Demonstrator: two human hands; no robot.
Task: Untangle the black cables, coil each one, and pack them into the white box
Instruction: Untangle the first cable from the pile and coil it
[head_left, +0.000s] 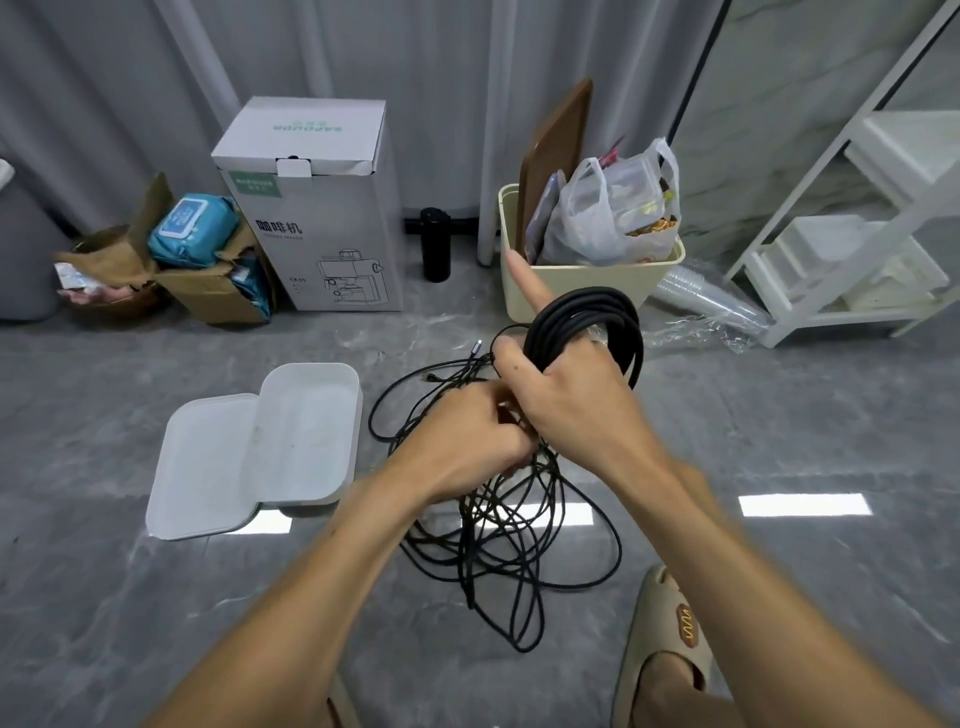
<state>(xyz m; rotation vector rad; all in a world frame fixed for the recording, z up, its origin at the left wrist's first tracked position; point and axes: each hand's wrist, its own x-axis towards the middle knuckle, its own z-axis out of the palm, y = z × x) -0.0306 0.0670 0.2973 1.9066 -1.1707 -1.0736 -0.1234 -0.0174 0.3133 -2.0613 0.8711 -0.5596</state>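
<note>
A person crouches over a tangle of black cables (498, 525) on the grey marble-patterned floor (130, 597). The right hand (566, 395) grips a coiled black cable (587, 322) wound around it, index finger pointing up. The left hand (467, 441) is curled, pinching a strand at the base of that coil (its fingertips are hidden). The open white box (306, 431) sits just left of the tangle, its lid (202, 467) tucked partly beneath it. Behind stand a coffee-machine carton (317, 208), a black flask (435, 244) and a cream bin (587, 286).
</note>
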